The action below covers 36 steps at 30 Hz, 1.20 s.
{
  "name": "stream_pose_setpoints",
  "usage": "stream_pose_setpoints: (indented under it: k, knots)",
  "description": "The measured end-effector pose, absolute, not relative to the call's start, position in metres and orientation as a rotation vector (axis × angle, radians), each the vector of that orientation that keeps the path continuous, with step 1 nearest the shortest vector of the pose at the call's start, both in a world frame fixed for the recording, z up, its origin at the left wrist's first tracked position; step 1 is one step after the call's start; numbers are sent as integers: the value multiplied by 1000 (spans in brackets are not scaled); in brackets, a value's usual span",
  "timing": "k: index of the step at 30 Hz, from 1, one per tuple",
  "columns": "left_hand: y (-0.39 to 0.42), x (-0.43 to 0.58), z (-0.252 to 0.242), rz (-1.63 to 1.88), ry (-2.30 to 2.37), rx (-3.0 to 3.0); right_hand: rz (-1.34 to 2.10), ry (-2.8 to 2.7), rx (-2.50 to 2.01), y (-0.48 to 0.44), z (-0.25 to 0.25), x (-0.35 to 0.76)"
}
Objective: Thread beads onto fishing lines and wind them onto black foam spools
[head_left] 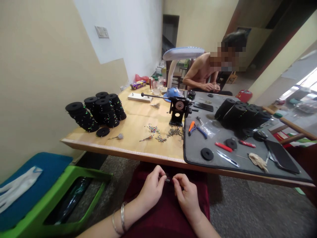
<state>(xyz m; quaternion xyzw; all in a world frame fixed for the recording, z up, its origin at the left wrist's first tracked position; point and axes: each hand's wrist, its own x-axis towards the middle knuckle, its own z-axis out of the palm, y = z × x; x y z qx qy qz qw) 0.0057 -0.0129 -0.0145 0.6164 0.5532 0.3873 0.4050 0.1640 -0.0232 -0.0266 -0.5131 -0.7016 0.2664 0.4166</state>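
Observation:
Over my lap, in front of the table edge, both hands are held close together with fingers pinched. My left hand [155, 185], with two bangles on the wrist, pinches something tiny whose kind I cannot make out. A small glint of it shows between the two hands. My right hand [185, 191] is closed in a pinch just to the right, its fingertips a little apart from the left ones; what they hold is too small to name. On the table beyond lie a pile of coloured beads [153, 129] and a heap of small dark metal pieces [174, 132].
Black foam spools stand in stacks at the left [106, 110] and right [237, 114]. A winding device [178, 110] and a lamp [183, 53] stand mid-table. Pliers [196, 129], red cutters [223, 147] and scissors [228, 158] lie on the grey mat [193, 152]. Another person [201, 71] sits opposite.

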Motion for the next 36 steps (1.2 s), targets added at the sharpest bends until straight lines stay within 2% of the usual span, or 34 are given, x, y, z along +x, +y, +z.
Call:
stream_pose_setpoints:
  k: [16,27,36]
  knots:
    - [-16,6,-6,953,1415,1618,580,-1882,-1264,-22,-28,164]
    - [-20,6,0,950,1402,1776,824,-1813,-1293,-22,-26,162]
    - [-21,7,1,883,1387,1911,793,-1889,-1282,-22,-24,163]
